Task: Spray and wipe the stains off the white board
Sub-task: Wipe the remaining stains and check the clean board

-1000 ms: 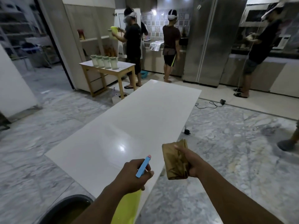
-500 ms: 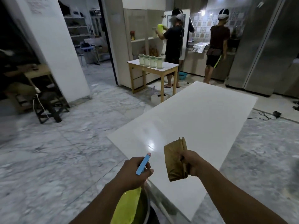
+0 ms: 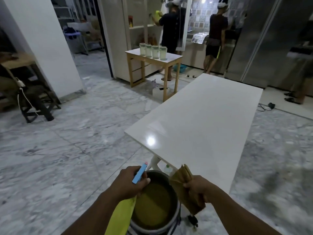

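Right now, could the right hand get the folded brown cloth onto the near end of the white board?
Probably yes. The right hand holds the folded brown cloth just short of the white board, whose near edge lies beside it with nothing visible between.

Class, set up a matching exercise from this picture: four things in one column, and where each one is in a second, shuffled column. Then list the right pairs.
Things
1. spray bottle
2. brown cloth
3. bucket
4. four jars

Places
A. on the small wooden table
B. in the left hand
C. on the floor by the near end of the white board
D. in the right hand

Pairs: 1-B, 2-D, 3-C, 4-A
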Demonstrator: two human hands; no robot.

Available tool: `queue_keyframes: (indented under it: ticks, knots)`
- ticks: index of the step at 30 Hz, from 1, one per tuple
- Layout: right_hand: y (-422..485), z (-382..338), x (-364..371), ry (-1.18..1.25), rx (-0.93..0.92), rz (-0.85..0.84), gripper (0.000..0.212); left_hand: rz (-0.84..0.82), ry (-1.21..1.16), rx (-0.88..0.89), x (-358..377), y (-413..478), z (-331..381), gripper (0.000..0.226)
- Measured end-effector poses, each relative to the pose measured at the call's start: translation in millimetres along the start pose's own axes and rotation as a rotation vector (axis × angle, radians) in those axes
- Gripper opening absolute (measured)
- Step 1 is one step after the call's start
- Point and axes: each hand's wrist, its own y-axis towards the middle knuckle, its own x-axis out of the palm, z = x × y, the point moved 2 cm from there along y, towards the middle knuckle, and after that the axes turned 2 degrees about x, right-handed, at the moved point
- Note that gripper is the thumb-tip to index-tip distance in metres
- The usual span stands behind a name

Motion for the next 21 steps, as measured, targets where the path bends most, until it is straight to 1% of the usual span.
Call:
queue_keyframes:
  ticks: [2, 5, 8, 11, 16, 17, 18, 20, 21]
  knots:
    - [3.5, 5.8, -6.2, -0.081, 0.014, 0.036, 0.020, -0.040, -0.050, 0.005, 8.8, 4.8, -2.0, 0.019]
    - [14.8, 9.4, -23.0, -0.120, 0.020, 0.059, 0.020, -0.090, -0.050, 0.037, 22.7, 18.1, 1.6, 0.016]
    - [30.4, 5.0, -55.8, -0.164, -0.022, 0.118, 0.021, -0.141, -0.069, 0.057, 35.2, 35.9, 9.5, 0.016]
    - [50.5, -0.2, -105.1, -0.212, -0.057, 0.234, 0.024, -0.176, -0.078, 0.070, 48.5, 56.5, 19.2, 0.017]
    - [92.0, -9.7, -193.1, -0.261, -0.096, 0.458, 0.024, -0.242, -0.111, 0.098, 86.0, 113.1, 54.4, 0.010]
    - [100.6, -13.0, -207.3, -0.280, -0.107, 0.506, 0.030, -0.251, -0.120, 0.098, 92.6, 123.7, 63.5, 0.011]
    - [114.2, -13.4, -223.7, -0.305, -0.114, 0.551, 0.031, -0.261, -0.134, 0.094, 101.3, 136.6, 72.3, 0.013]
    - [144.1, -10.0, -250.6, -0.437, -0.099, 0.639, 0.015, -0.263, -0.167, 0.079, 118.5, 159.9, 85.5, 0.015]
    - [158.9, -5.3, -259.0, -0.513, -0.087, 0.682, 0.023, -0.259, -0.168, 0.080, 126.4, 170.9, 90.3, 0.015]
